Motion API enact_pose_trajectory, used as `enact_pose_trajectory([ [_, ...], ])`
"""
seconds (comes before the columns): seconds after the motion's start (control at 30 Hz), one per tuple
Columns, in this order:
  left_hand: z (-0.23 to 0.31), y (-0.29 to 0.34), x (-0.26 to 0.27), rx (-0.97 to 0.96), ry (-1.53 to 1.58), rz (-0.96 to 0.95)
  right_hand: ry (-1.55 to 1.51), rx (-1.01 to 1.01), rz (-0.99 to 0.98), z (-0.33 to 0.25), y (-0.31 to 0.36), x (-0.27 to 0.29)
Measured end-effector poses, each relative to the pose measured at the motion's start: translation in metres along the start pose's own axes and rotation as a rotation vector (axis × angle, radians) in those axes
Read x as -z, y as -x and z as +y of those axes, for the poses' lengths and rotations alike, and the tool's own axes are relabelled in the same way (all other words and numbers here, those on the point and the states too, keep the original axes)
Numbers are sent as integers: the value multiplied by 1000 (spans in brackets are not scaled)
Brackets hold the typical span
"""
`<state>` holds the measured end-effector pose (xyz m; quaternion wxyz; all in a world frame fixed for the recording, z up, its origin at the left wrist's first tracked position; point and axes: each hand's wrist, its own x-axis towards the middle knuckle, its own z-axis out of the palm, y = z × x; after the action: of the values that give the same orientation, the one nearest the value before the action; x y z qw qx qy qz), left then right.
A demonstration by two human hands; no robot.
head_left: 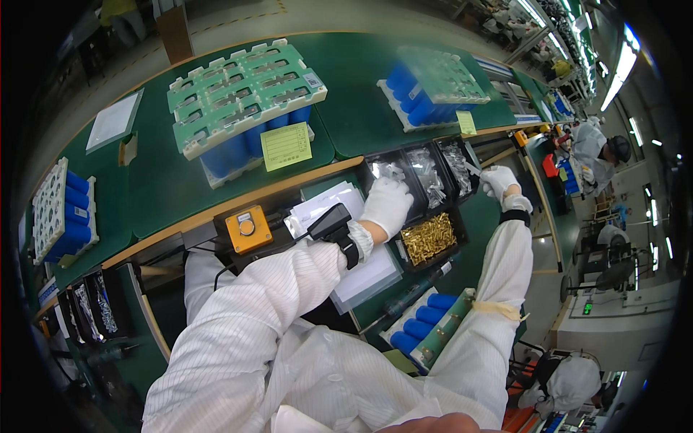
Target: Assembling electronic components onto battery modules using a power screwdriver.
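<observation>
My left hand (388, 203), in a white glove, reaches into the leftmost black bin (372, 163) of small shiny parts. Its fingers are curled down among them, and what they grip is hidden. My right hand (499, 182), also gloved, is closed beside the rightmost bin (458, 189). A thin pale metal strip (471, 168) sticks out from its fingertips. Between these lies a bin of clear-looking small parts (427, 177). Just below my left hand's bin stands a black box of brass-coloured fasteners (429, 239).
Blue-cell battery modules with green tops (245, 94), (444, 76) stand on the green bench. Another module (68, 209) is at far left, and a smaller one (426, 325) lies near my right forearm. A yellow button box (248, 229) and papers (361, 278) lie nearby.
</observation>
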<state>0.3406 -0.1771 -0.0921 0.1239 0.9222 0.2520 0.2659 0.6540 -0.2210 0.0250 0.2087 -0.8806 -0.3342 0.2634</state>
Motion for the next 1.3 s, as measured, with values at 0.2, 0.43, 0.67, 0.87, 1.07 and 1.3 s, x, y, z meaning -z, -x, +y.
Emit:
enact_pose_trajectory([
  [0.2, 9, -5, 40, 45, 219, -122, 151, 186, -44, -77, 117, 11],
  [0.43, 61, 12, 106, 331, 1479, -269, 245, 472, 48, -101, 267, -19],
  [0.67, 94, 46, 148, 375, 1745, -542, -210, 345, 83, -74, 362, -10],
  [0.87, 120, 68, 152, 263, 1686, -727, -261, 370, 379, -22, 425, 0],
  [1.07, 139, 81, 129, 290, 1659, -847, -355, 264, 724, 19, 471, 48],
  [1.3, 161, 90, 122, 309, 1680, -914, -733, 714, 926, -6, 459, 131],
])
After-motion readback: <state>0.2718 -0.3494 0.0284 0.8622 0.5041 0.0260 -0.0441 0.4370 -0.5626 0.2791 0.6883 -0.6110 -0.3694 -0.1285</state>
